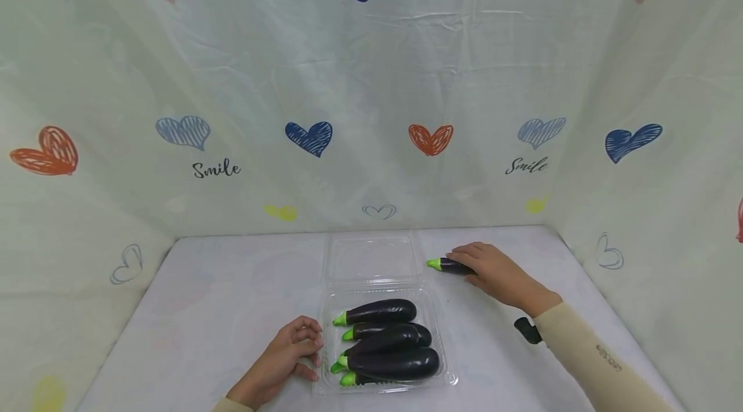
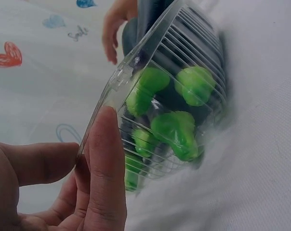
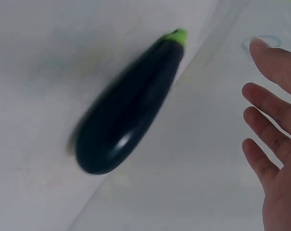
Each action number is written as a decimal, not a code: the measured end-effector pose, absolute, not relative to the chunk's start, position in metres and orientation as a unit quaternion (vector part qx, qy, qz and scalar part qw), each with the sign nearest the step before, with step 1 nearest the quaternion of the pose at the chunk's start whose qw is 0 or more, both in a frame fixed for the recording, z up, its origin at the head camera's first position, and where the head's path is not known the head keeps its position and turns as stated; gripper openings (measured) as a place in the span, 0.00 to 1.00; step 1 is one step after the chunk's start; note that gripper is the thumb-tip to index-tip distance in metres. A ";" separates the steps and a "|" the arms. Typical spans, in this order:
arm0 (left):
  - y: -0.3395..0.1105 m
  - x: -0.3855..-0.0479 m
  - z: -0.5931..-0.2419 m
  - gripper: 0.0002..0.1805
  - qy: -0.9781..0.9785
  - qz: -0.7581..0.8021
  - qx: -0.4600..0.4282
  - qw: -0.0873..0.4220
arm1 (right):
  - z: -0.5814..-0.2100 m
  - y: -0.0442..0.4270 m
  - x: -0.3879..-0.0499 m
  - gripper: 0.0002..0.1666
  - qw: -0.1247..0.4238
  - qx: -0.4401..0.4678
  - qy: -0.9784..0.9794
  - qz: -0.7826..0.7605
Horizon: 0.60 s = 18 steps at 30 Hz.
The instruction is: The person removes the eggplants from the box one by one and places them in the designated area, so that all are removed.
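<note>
A clear plastic container (image 1: 444,351) lies with its lid folded back, holding several dark eggplants (image 1: 395,363) whose green stems (image 2: 196,85) point left, toward my left hand (image 1: 281,360). In the left wrist view, the thumb and forefinger of that hand (image 2: 104,187) pinch the container's edge (image 2: 99,103). Right of the lid, a single eggplant (image 1: 455,266) rests on the table, partly covered by my right hand (image 1: 499,275) in the head view. The right wrist view has this eggplant (image 3: 128,108) in full, beside the hand (image 3: 280,130), whose fingers are spread and apart from it.
The open lid (image 1: 371,258) lies flat behind the container, near the table's back edge. A white cloth (image 1: 191,309) covers the table. Curtains (image 1: 371,89) printed with hearts stand behind and at both sides. A black object (image 1: 527,331) shows beside the right sleeve.
</note>
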<state>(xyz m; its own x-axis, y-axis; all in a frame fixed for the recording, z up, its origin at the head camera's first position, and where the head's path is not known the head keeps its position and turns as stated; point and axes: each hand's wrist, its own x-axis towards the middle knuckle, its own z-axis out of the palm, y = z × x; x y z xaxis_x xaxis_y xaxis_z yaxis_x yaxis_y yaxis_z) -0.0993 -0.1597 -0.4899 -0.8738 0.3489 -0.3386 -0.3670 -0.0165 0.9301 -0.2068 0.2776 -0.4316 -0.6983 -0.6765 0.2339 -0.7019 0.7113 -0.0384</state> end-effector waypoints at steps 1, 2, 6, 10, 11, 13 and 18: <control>-0.160 -0.100 -0.490 0.15 0.655 0.713 -0.006 0.251 | -0.430 0.274 -0.204 0.34 0.108 0.383 -0.915 0.062; -0.160 -0.100 -0.490 0.15 0.655 0.713 -0.006 0.251 | -0.428 0.270 -0.202 0.35 0.115 0.391 -0.911 0.061; -0.160 -0.101 -0.490 0.15 0.655 0.714 -0.007 0.249 | -0.422 0.256 -0.192 0.37 0.142 0.426 -0.891 0.064; -0.159 -0.101 -0.490 0.15 0.655 0.714 -0.006 0.248 | -0.419 0.245 -0.183 0.37 0.157 0.461 -0.871 0.064; -0.159 -0.101 -0.490 0.15 0.655 0.713 -0.007 0.248 | -0.418 0.243 -0.181 0.37 0.159 0.467 -0.868 0.060; -0.158 -0.101 -0.489 0.14 0.656 0.713 -0.012 0.248 | -0.417 0.237 -0.176 0.37 0.158 0.477 -0.863 0.051; -0.157 -0.102 -0.490 0.13 0.658 0.711 -0.028 0.247 | -0.416 0.223 -0.163 0.38 0.151 0.502 -0.850 0.043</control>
